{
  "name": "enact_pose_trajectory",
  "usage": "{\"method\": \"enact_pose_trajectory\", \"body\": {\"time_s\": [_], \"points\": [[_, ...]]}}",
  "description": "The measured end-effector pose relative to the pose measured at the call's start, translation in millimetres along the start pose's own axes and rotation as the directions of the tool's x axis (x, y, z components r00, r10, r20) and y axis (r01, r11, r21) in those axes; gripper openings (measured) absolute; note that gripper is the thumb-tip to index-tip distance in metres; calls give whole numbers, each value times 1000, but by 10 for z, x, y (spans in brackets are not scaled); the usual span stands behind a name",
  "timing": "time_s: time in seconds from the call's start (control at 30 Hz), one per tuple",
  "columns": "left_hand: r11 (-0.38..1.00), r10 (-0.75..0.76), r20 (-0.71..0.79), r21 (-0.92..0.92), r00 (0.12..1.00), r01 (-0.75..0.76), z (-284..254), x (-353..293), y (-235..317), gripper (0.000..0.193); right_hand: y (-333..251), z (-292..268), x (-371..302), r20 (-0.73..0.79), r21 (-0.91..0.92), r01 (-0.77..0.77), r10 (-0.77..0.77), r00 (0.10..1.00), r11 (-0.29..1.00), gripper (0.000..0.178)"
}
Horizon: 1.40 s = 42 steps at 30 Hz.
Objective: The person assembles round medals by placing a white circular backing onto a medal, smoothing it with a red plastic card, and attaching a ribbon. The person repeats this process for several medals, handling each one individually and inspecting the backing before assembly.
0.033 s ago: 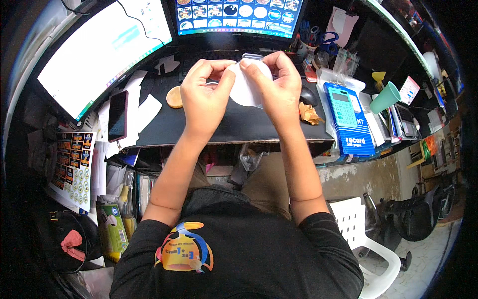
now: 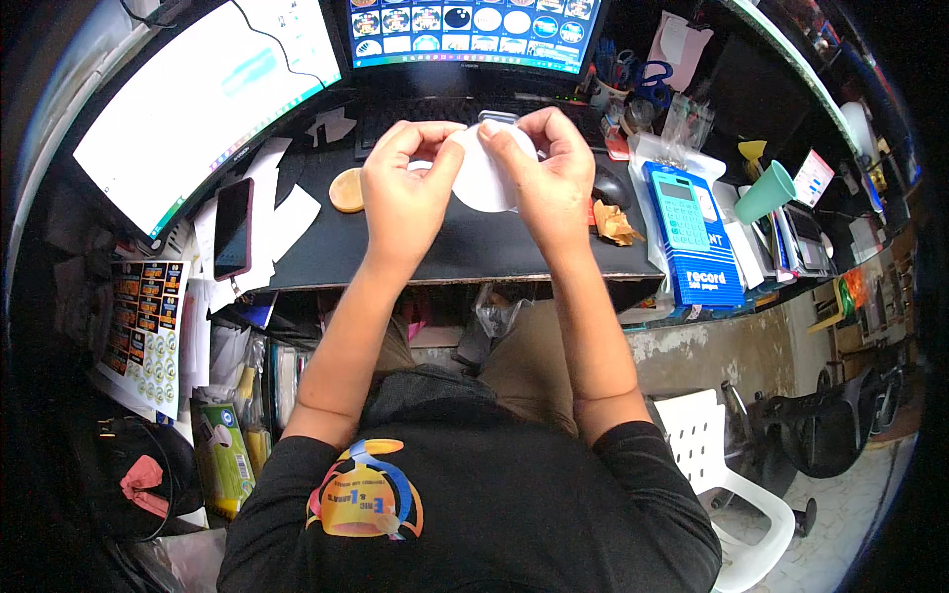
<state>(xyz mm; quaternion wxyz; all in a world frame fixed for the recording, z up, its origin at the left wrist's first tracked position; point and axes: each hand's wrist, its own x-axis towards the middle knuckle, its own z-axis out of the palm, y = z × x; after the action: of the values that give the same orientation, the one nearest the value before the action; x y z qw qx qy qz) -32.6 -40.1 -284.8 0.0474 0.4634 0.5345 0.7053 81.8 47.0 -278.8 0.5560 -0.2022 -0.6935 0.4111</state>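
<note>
Barely shifting: left hand [image 2: 410, 198], right hand [image 2: 556, 188] and white disc [image 2: 482, 180] | thumbs and fingers are pinching its upper part | disc is hanging over the dark desk [image 2: 465, 252], between both hands | uneven tugging would be risking creases or tears

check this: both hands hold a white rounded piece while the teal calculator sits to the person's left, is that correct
Wrong side: the head view shows the teal calculator to the person's right. The left hand and right hand do hold the white rounded piece.
</note>
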Motion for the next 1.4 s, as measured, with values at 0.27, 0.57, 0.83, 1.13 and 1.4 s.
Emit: {"method": "enact_pose_trajectory", "body": {"time_s": [0.27,0.57,0.83,1.13,1.4], "points": [[832,-550,495,394,673,390,-296,259,-1106,19,831,-545,-155,60,-573,-181,261,963,799,21],[644,-403,517,747,755,-167,-83,75,-874,70,1118,-1025,161,451,-868,211,535,714,450,67],[792,-369,648,595,667,-140,-306,-259,-697,100,1311,-1048,533,535,-751,48,564,629,659,57],[965,-261,587,182,766,189,-478,-265,-1278,86,818,-440,-104,703,-506,601,-108,703,619,21],[898,-324,376,411,868,157,-351,-282,-1348,35,751,-60,-498,698,-561,628,-100,709,539,28]]}}
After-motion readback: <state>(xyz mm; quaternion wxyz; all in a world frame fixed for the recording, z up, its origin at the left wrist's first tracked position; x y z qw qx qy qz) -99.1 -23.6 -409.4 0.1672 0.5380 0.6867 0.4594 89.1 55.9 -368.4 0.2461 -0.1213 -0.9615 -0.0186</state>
